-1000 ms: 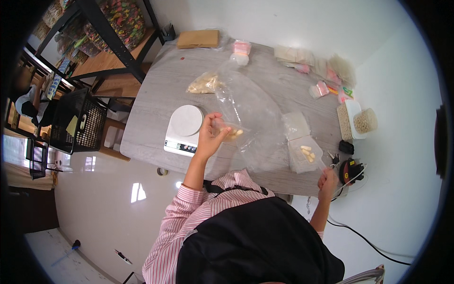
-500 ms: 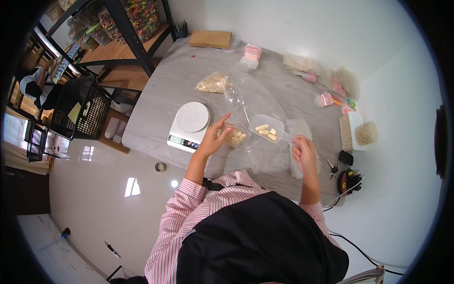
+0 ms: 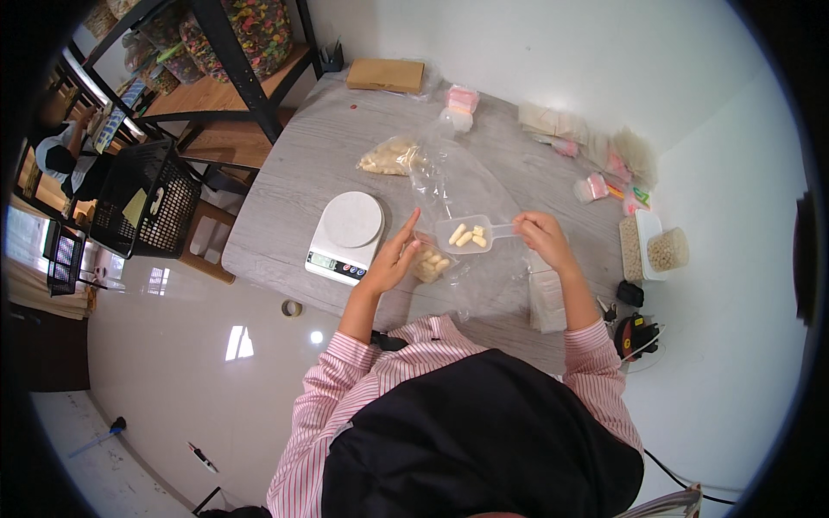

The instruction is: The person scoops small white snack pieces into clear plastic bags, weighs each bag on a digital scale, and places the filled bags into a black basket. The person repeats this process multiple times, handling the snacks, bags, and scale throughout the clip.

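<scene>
A clear plastic bag [image 3: 431,264] with cream-coloured, finger-shaped pieces in its bottom stands at the table's near side. My left hand [image 3: 393,259] holds it at the mouth, thumb and forefinger spread along the rim. From the right, my right hand [image 3: 542,237] grips the handle of a translucent plastic scoop [image 3: 480,246]. Several pale pieces [image 3: 466,235] lie in the scoop, which is level and just above and beside the bag. Under and behind it spreads a large clear plastic sheet or bag [image 3: 471,181]. A fuller bag of pale pieces [image 3: 390,155] lies beyond my left hand.
A white kitchen scale [image 3: 352,226] is left of my left hand. Flat clear bags [image 3: 546,302] lie below my right hand. Tubs of pale pieces [image 3: 667,246], a black case [image 3: 630,291] and more bags line the right wall. At far left, a person [image 3: 65,155] sits behind a black crate [image 3: 142,203].
My right hand has moved up and slightly left, carrying the scoop left toward the small bag and turning it level. My left hand has stayed nearly in place at the bag.
</scene>
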The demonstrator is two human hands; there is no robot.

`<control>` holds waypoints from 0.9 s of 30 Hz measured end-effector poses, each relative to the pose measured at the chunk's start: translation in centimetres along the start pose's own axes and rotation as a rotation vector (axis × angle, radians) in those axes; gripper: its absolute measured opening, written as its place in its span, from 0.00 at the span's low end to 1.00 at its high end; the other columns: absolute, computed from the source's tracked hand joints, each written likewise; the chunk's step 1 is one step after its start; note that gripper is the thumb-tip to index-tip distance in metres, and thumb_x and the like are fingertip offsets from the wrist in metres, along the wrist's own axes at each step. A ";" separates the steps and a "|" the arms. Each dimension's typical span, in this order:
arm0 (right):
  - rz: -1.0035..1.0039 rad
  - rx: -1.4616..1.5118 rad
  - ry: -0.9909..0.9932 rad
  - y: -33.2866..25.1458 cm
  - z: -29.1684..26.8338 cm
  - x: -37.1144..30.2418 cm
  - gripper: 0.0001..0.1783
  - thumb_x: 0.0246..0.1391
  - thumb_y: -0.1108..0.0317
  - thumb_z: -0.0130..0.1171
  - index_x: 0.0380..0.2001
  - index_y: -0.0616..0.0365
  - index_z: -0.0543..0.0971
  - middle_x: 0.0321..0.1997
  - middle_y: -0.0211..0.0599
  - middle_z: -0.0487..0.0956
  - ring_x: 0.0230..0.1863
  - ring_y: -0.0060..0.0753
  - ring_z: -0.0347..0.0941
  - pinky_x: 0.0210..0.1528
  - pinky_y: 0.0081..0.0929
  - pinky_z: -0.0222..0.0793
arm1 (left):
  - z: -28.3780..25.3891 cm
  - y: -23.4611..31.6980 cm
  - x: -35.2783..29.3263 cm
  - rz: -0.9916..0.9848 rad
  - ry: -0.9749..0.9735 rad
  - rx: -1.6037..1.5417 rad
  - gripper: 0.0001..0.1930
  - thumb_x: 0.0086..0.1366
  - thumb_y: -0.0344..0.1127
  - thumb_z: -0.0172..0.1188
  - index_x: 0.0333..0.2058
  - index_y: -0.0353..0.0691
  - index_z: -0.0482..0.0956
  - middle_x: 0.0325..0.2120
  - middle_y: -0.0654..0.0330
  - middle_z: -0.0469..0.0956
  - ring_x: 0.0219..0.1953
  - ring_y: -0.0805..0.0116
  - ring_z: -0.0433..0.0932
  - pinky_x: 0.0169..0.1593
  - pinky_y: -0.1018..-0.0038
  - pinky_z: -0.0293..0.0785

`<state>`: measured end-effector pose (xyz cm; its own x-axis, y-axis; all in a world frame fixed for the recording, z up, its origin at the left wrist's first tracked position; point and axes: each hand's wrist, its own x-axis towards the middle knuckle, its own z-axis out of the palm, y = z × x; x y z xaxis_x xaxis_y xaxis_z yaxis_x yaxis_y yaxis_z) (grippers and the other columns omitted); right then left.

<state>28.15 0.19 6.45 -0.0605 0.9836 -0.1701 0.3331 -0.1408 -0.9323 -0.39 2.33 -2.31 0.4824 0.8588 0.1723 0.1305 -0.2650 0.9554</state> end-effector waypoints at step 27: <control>-0.554 -0.724 0.270 -8.1 5.5 -4.4 0.06 0.39 0.67 0.54 0.22 0.57 0.76 0.16 0.38 0.73 0.17 0.35 0.70 0.20 0.30 0.62 | 3.8 -1.1 0.1 0.345 0.402 0.114 0.59 0.33 0.37 0.70 0.59 0.35 0.35 0.47 0.46 0.58 0.48 0.58 0.60 0.51 0.65 0.56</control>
<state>20.57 -3.58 12.97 -0.1959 0.8951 0.4005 0.8300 0.3689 -0.4184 2.77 1.06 -4.27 0.1472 0.8075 0.5711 0.1273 -0.5881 0.7987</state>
